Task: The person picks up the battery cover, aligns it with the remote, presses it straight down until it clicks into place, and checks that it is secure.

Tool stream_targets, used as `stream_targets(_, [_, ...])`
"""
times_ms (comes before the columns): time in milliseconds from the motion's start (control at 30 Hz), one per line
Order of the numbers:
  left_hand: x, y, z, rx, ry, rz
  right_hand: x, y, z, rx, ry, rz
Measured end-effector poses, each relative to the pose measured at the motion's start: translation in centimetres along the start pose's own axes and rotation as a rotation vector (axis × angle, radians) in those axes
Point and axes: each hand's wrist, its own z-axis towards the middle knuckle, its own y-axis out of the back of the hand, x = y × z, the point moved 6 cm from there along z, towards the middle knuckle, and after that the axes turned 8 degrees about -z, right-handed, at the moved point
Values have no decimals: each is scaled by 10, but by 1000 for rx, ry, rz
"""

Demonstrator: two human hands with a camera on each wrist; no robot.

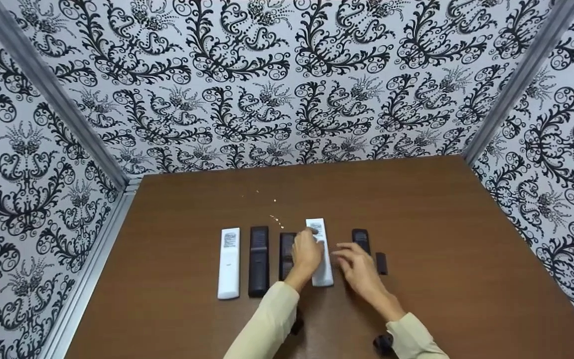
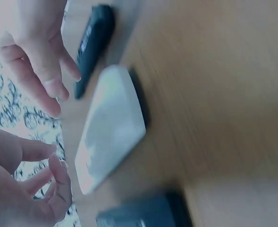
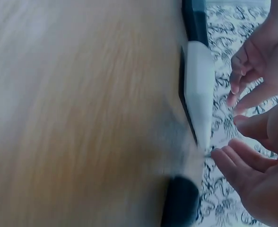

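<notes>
A white remote control (image 1: pixel 323 271) lies on the table, its printed label showing at the far end. My left hand (image 1: pixel 308 252) hovers over that remote's left side, fingers loosely bent; in the left wrist view thumb and forefinger come close together with nothing visible between them. To the right of the white remote is my right hand (image 1: pixel 361 271), fingers relaxed and apart from it, nearest a short black remote (image 1: pixel 360 238). Beside that one lies a small dark piece like a battery cover (image 1: pixel 381 263). A black remote (image 1: pixel 287 242) is partly hidden behind my left hand.
Further left lie another white remote (image 1: pixel 228 264) and another black remote (image 1: pixel 258 262), roughly parallel. Small pale crumbs (image 1: pixel 276 219) dot the brown table (image 1: pixel 192 199) behind the row. Patterned walls (image 1: pixel 267 99) stand at the back and both sides.
</notes>
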Motion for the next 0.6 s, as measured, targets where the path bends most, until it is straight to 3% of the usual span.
stream_targets(167, [-19, -12, -17, -39, -186, -39, -18, 24, -7, -143, -20, -49])
stream_targets(233, [-27, -18, -24, -42, -215, -49, -27, 32, -10, -162, -50, -64])
stream_targets(333, [-34, -29, -29, -14, -148, -70, -42, 41, -15, -151, -118, -75])
stream_targets(433, [-42, -40, -35, 25, -27, -75, -58, 48, -19, -114, -206, -78])
stream_targets(600, [-45, -61, -44, 70, 53, -85, -81, 57, -24, -31, -329, -74])
